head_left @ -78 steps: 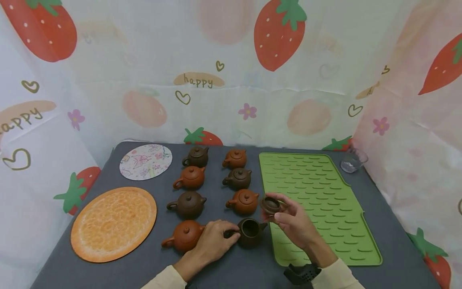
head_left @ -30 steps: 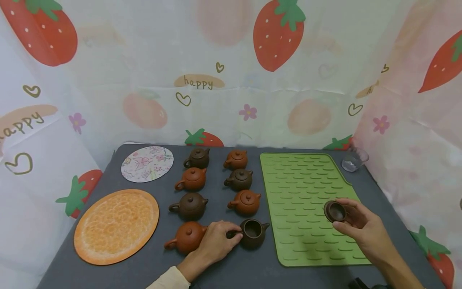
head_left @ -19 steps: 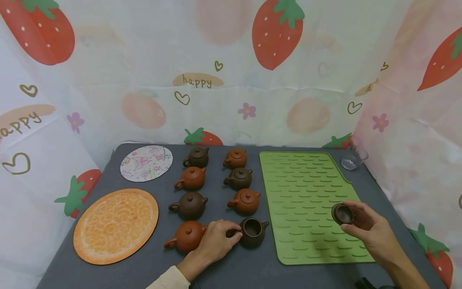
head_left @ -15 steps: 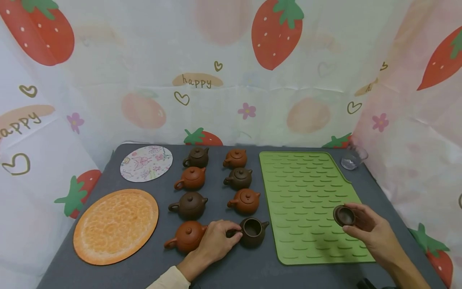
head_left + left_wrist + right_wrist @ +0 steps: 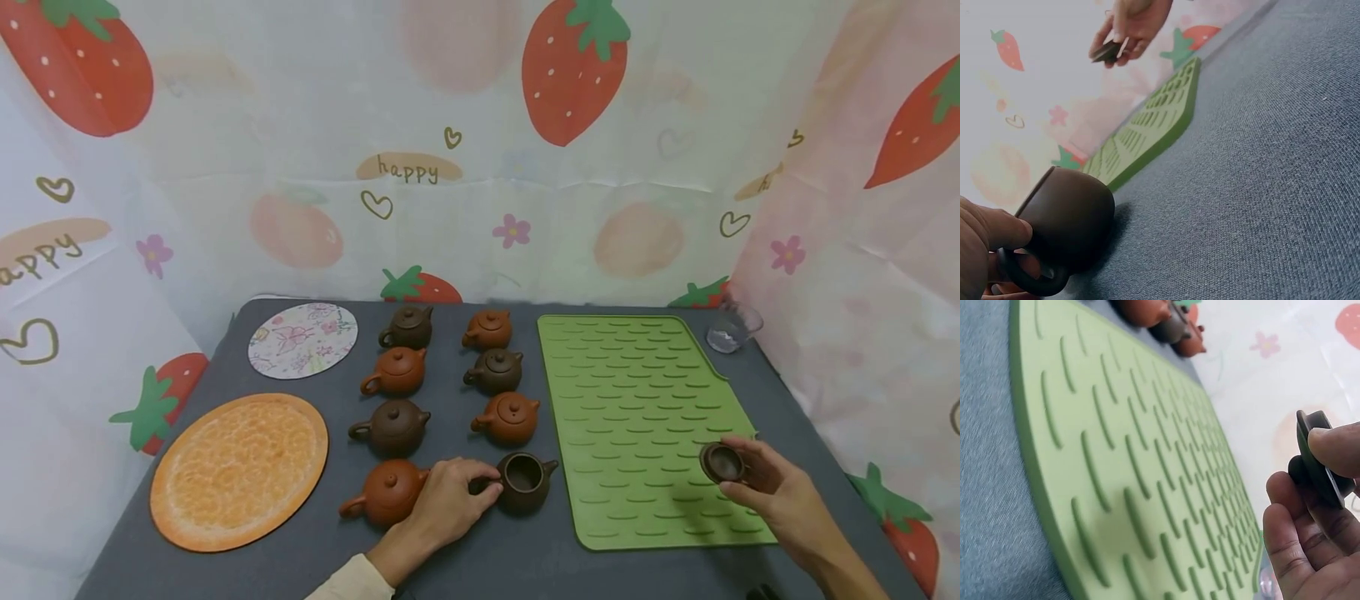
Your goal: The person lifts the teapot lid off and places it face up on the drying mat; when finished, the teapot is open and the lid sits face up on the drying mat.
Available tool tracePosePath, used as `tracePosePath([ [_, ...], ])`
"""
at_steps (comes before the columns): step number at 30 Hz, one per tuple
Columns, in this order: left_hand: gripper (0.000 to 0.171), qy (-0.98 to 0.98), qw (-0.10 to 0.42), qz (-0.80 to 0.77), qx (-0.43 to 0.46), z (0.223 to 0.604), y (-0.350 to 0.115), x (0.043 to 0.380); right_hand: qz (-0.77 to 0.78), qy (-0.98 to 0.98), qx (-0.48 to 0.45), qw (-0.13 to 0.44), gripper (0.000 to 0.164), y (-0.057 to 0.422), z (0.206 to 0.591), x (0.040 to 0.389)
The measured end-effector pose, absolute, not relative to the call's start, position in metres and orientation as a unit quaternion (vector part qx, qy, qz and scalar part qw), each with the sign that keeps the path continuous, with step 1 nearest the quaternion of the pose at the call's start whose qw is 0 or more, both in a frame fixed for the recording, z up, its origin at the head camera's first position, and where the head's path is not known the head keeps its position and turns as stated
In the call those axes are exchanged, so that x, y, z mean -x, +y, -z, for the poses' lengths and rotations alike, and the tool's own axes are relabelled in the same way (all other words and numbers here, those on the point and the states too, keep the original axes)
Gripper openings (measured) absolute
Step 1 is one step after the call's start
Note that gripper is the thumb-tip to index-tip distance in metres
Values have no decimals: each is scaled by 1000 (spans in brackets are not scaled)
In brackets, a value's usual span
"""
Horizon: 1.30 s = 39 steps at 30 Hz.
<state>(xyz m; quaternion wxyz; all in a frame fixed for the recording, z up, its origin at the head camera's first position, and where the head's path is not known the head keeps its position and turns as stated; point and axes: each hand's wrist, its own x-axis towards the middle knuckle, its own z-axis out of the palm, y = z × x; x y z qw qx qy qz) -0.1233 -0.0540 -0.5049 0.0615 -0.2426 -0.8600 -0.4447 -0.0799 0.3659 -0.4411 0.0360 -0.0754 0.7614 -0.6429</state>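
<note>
A dark brown teapot (image 5: 524, 485) without its lid stands at the front of the table, its round mouth facing up and its spout to the right. My left hand (image 5: 452, 502) pinches its handle (image 5: 1036, 279), thumb against the pot in the left wrist view. My right hand (image 5: 783, 492) holds the dark teapot lid (image 5: 722, 463) over the right side of the green mat (image 5: 645, 433), hollow underside turned toward the head camera. In the right wrist view the lid's knob (image 5: 1298, 469) points left, and thumb and fingers grip the rim.
Several lidded teapots, red-brown (image 5: 386, 493) and dark (image 5: 390, 427), stand in two columns left of the mat. An orange round mat (image 5: 240, 472) and a flowered oval mat (image 5: 303, 340) lie at left. A clear glass cup (image 5: 731, 327) stands back right.
My right hand has carried the lid from beside the teapot to the right across the green mat, lately slowing and dipping slightly. My left hand stays on the handle.
</note>
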Motion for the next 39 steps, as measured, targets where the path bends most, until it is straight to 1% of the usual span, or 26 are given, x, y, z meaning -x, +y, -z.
tracePosePath([
  [10, 12, -859, 60, 446, 243, 506, -53, 123, 580, 813, 19, 41, 58, 375, 454, 79],
  [25, 12, -856, 58, 451, 245, 507, -54, 122, 558, 825, -33, 86, 69, 382, 469, 77],
  [35, 11, -858, 58, 448, 245, 506, -55, 123, 498, 858, -40, 120, 64, 386, 477, 77],
  [39, 12, -858, 60, 447, 244, 505, -55, 124, 484, 865, -40, 124, 63, 386, 479, 79],
])
